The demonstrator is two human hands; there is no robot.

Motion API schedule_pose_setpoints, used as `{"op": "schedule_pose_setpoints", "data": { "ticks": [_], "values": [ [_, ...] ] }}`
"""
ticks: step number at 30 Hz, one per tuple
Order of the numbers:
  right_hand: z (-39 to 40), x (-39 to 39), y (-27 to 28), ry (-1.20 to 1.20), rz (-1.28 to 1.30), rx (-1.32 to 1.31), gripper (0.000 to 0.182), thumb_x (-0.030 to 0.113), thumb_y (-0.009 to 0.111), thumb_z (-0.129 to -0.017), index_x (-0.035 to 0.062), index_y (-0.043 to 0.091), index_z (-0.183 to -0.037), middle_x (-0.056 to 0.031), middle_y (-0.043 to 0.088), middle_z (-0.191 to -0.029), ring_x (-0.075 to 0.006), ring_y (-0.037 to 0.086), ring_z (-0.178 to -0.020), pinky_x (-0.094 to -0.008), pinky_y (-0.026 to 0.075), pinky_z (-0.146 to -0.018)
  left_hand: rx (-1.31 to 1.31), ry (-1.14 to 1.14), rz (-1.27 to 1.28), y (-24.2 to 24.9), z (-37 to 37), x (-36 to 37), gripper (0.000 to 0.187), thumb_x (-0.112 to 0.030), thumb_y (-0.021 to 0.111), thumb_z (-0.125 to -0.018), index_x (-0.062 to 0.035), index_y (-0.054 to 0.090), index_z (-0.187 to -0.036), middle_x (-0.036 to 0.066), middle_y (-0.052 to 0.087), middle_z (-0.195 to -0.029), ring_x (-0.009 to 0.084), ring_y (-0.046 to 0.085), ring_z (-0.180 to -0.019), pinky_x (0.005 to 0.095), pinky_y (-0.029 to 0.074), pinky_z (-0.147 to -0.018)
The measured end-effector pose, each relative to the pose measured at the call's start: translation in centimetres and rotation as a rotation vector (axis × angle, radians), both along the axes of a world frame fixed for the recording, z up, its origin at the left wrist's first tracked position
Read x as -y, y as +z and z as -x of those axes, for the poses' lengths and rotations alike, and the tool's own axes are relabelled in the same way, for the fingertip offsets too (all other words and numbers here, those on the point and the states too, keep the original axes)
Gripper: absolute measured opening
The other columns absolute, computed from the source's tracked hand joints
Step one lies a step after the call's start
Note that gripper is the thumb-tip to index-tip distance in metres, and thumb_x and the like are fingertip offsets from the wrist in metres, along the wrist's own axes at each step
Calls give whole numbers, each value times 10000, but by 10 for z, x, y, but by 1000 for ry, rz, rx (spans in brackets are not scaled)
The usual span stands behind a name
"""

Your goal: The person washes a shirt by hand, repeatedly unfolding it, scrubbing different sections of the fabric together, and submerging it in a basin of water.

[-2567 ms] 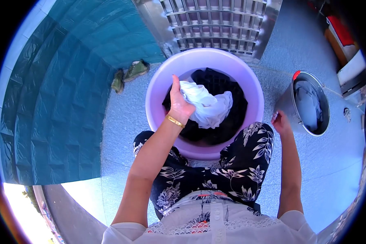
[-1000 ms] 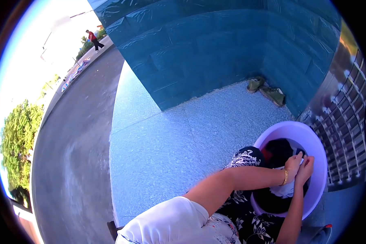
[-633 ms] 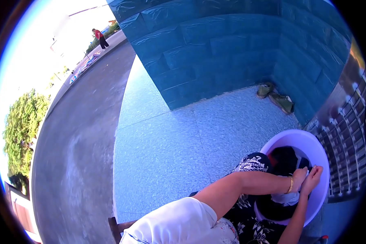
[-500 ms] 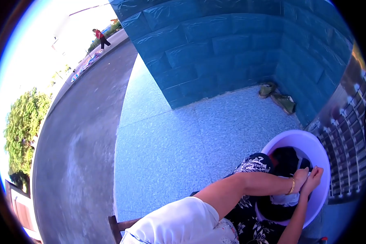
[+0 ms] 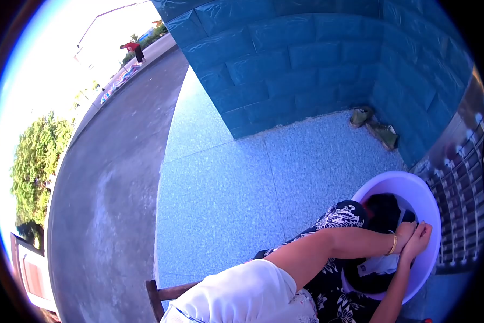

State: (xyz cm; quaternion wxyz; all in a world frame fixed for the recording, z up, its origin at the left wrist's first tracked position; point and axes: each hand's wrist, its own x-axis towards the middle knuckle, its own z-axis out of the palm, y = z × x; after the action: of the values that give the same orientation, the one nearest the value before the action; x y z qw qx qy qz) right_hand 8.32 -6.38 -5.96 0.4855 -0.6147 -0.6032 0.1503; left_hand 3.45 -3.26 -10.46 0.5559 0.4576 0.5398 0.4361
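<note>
Over a lilac tub [image 5: 431,212], my left hand [image 5: 405,235], with a gold bracelet at the wrist, is closed and pressed against my right hand [image 5: 417,242]. The fingers of my right hand are curled in too. A pale cloth [image 5: 384,265] with a small dark print runs up beneath both hands and appears gripped between them, though the fingers hide the held part. Dark clothes [image 5: 383,210] lie in the tub around it, with a bit of red at the left side.
A pair of green shoes [image 5: 380,134] sits in the corner of the blue tiled wall [image 5: 306,59]. Metal grating [image 5: 462,199] stands right of the tub. A wooden seat frame [image 5: 154,299] shows at lower left. Far off, a person [image 5: 134,49] in red bends beside the road [image 5: 112,177].
The view has shifted slightly, moving the scene right. My hands remain together over the tub, with the knuckles turned a little. The distant person has bent forward.
</note>
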Motion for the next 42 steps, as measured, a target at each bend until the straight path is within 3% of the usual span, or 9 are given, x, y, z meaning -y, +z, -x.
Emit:
{"op": "schedule_pose_setpoints", "data": {
  "ticks": [5,11,17,23,31,36,39,41,42],
  "values": [
    [2,7,2,279,-188,-139,189,185,457,-865,20,457,-773,-36,433,-638,-107,411,-607,-244,370,-568,-356,67,-169,-12,-3,-12,286,-251,439,-792,16,539,-812,202,578,-810,331,568,-779,406,440,-655],
    [-30,-17,-16,-62,-30,-3,226,228,467,-859,14,453,-788,-50,448,-644,-128,413,-595,-274,365,-551,408,29,171,-48,-50,-8,293,-267,450,-783,12,535,-805,207,578,-798,351,568,-754,413,453,-627],
    [11,20,3,250,-191,-120,202,198,431,-866,4,473,-826,-86,497,-692,-160,465,-639,-288,394,-615,-262,52,-167,-17,-6,-15,301,-257,437,-788,22,548,-805,183,580,-743,315,578,-722,385,443,-619],
    [-67,-40,-45,-73,25,11,248,228,421,-871,-11,482,-845,-95,508,-709,-167,466,-642,-286,392,-615,459,85,218,9,-29,22,276,-228,426,-794,16,555,-774,230,574,-804,345,564,-759,395,421,-667],
    [2,14,-3,219,-186,-118,235,213,412,-878,-8,472,-827,-90,488,-711,-149,461,-650,-262,389,-648,48,-77,-113,2,4,5,293,-234,414,-813,20,549,-870,210,573,-829,312,575,-787,386,431,-640],
    [-60,-33,-30,48,49,-21,281,263,413,-875,-8,462,-818,-85,489,-699,-154,445,-639,-287,382,-608,535,-21,271,21,-21,19,368,-270,381,-839,51,546,-914,155,566,-820,255,558,-758,351,417,-668],
    [-76,-44,-36,154,212,-125,344,333,422,-866,2,514,-883,-79,540,-763,-181,479,-691,-297,396,-660,598,231,85,27,-5,2,406,-342,408,-838,27,559,-914,114,580,-822,170,556,-749,305,421,-661],
    [-58,-25,-17,35,373,-304,404,361,449,-849,-10,529,-988,-86,567,-880,-173,502,-792,-290,383,-752,513,333,108,48,19,6,412,-356,411,-839,29,556,-844,101,572,-738,147,539,-678,300,412,-619],
    [-77,-27,-9,363,621,-202,578,383,493,-820,-55,391,-1183,-152,457,-1144,-216,421,-1050,-318,284,-922,518,363,72,54,27,8,418,-363,409,-840,30,548,-804,86,559,-694,136,523,-642,297,405,-598]
  ]
}}
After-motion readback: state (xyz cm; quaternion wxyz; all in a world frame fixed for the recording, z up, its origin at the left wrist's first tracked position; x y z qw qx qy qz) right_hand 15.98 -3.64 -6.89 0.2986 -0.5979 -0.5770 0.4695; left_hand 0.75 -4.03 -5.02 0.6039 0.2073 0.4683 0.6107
